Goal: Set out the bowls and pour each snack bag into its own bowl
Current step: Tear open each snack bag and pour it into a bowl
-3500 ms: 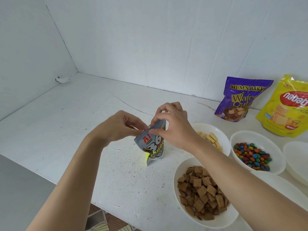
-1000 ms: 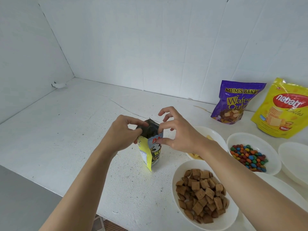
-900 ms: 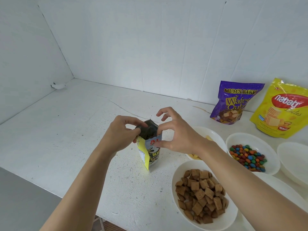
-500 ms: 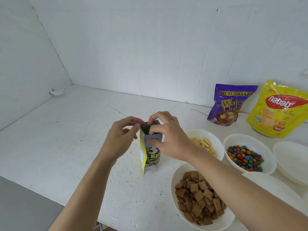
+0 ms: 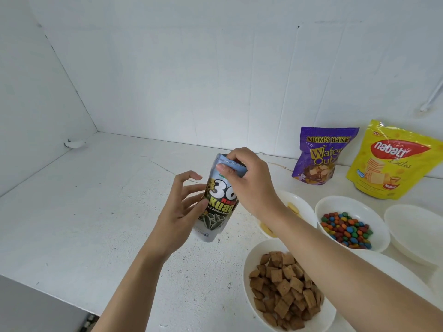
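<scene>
Glossy seed pouch — right fingers atop

White table, white walls

Left hand: bare, slim, with long narrow fingers that taper a little toward the tips.
Right hand: bare too; from where I stand it shows a broad smooth back and rounded knuckles.
Thumbnail: on the right hand, cut short, plain and slightly glossy.
Left forearm: bare skin along all of it that shows, narrow at the wrist and thickening steadily toward the elbow end.
Right forearm: bare along its whole visible length, smooth, noticeably wider where it leaves view.
Wrists: both bare, and slender next to the hands.
</scene>
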A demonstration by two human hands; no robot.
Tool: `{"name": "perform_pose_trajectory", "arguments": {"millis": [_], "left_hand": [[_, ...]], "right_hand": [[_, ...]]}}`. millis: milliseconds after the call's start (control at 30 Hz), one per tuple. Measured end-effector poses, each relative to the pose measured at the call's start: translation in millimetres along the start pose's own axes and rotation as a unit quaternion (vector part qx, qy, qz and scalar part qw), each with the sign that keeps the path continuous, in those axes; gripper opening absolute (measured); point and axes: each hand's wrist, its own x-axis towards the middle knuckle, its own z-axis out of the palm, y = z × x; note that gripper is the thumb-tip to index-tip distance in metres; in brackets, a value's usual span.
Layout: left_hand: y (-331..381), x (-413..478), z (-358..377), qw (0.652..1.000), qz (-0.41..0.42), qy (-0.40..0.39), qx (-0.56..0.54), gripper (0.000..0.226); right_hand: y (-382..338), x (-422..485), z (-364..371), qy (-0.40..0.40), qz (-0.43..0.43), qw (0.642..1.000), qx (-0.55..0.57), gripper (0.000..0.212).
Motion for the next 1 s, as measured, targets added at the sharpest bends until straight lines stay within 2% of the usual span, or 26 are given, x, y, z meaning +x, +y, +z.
{"name": "perform_pose_trajectory", "arguments": {"millis": [133, 267, 467, 567, 700, 933, 1000], "left_hand": [[-9, -3, -2, 1.000, 0.017, 0.005, 0.004, 0.017], [-16, -6, -1, 0.999, -0.014, 0.020, -0.020, 0.023], [-22, -12, 5, 0.996, -0.031, 0.011, -0.086, 0.046], [-22, -8, 8, 0.994, -0.041, 0.023, -0.103, 0.045], [-16, 0, 14, 0.991, -0.047, 0.038, -0.120, 0.038], [-6, 12, 23, 0.959, -0.089, 0.054, -0.264, 0.031], [-7, 12, 25, 0.954, -0.090, 0.054, -0.280, 0.030]], "right_hand": [[-2, 3, 0, 0.024, 0.048, 0.998, 0.023, 0.019], [0, 8, 0, 0.041, 0.091, 0.994, 0.043, 0.021], [-6, 12, 0, 0.070, 0.115, 0.989, 0.055, 0.024], [-6, 14, -4, 0.091, 0.134, 0.984, 0.068, 0.025], [-9, 14, -8, 0.112, 0.119, 0.986, 0.034, 0.024], [-16, 8, -19, 0.142, 0.061, 0.987, -0.042, 0.010], [-16, 5, -25, 0.143, 0.054, 0.987, -0.050, 0.013]]}}
